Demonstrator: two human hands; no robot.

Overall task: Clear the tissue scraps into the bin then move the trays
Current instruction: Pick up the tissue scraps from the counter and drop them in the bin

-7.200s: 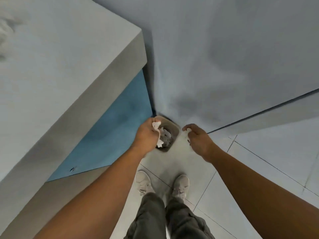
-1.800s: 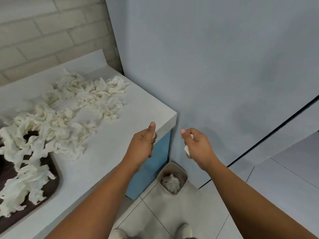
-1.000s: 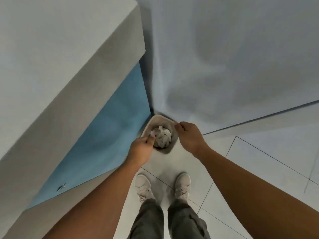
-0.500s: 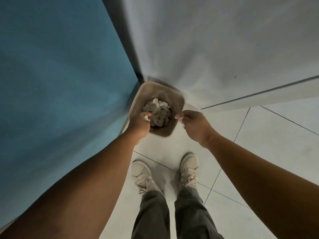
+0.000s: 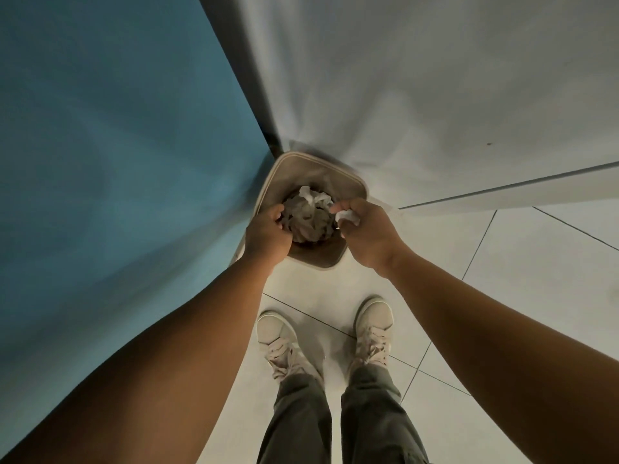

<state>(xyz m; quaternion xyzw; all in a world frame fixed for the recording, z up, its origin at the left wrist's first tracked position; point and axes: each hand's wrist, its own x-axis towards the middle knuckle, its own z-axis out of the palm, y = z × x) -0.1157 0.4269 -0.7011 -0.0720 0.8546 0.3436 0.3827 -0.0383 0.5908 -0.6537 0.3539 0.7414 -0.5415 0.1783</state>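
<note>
Dim, soft overhead light; wide-angle stretch at edges; slight blur throughout

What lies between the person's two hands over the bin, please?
In the head view, a heap of crumpled tissue scraps inside the bin lies between the left hand and the right hand.

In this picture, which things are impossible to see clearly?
- Head view: whatever the left hand holds, hidden by its curled fingers.
- Head view: the bottom of the bin, covered by the tissue pile.
- Head view: most of the scrap, hidden inside the right hand.
</note>
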